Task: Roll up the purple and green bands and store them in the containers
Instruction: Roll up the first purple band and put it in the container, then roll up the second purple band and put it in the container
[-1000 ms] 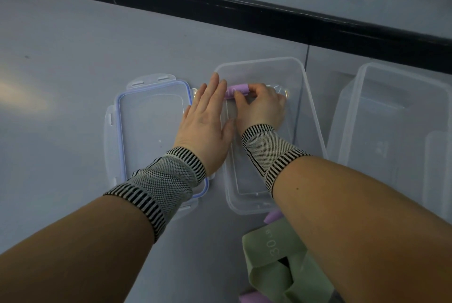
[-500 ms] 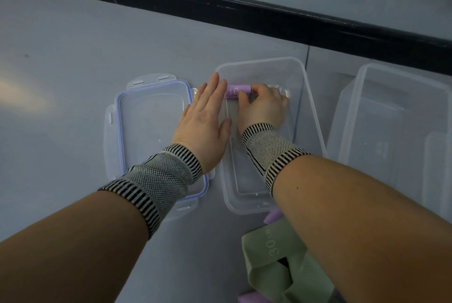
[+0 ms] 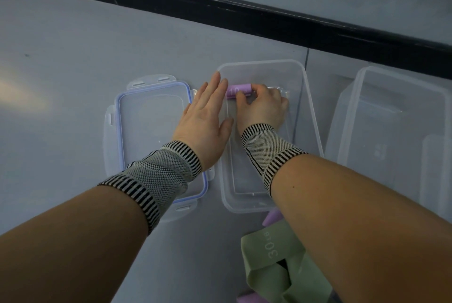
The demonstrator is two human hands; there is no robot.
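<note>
A person leans over a grey surface with both forearms stretched out, a striped knitted wrist sleeve (image 3: 156, 175) on each. The right hand (image 3: 263, 109) reaches down into a clear plastic container (image 3: 310, 116) and its curled fingers and thumb pinch a rolled purple band (image 3: 236, 90) at the far end of the tub. The roll is tight and short, pale lilac, lying crosswise, with a white "10" printed on its left end. The left hand (image 3: 208, 121) lies flat, fingers straight and close together, along the container's left rim, its fingertips just beside the roll. To the left of it sits a clear lid (image 3: 146, 116) with a blue seal, lying on the surface. A second clear container (image 3: 391, 131) stands to the right. Near the viewer, under the right forearm, a loose green band (image 3: 278, 266) marked "30 LB" lies crumpled, with bits of another purple band (image 3: 270, 217) showing beside it.
</note>
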